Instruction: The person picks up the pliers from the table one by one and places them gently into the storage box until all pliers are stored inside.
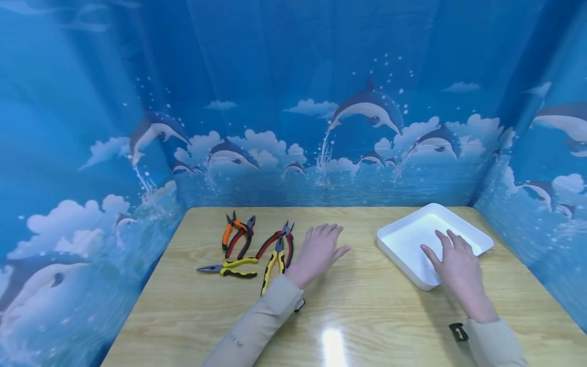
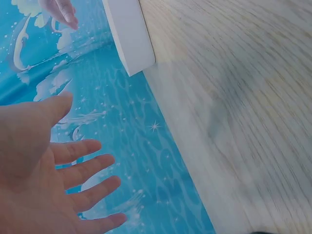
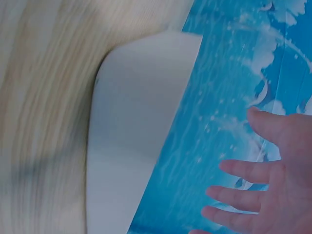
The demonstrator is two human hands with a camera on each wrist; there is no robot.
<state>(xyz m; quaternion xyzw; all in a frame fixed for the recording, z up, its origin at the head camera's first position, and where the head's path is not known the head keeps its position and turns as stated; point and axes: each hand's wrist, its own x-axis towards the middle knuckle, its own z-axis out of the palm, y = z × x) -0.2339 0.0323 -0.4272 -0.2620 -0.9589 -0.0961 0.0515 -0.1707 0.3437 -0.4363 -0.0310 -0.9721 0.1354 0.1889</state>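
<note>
My left hand (image 1: 318, 252) hovers over the middle of the table, fingers spread and holding nothing. Just left of it lie yellow-and-black pliers (image 1: 274, 265) and red-and-black pliers (image 1: 290, 244), the two overlapping. Farther left, a yellow-and-black long-nose pair (image 1: 234, 267) points left, with orange-handled pliers (image 1: 228, 234) and another red-and-black pair (image 1: 242, 239) behind it. On the right, my right hand (image 1: 460, 267) is held above the near right side of a white tray (image 1: 410, 244), its fingers loosely extended. In the right wrist view that hand (image 3: 287, 180) grasps nothing.
The wooden table (image 1: 367, 306) reaches back to a blue dolphin-printed curtain (image 1: 284, 102), which also hangs along both sides. A dark clip or strap piece (image 1: 458, 332) hangs by the right cuff. Light glares off the table near the front.
</note>
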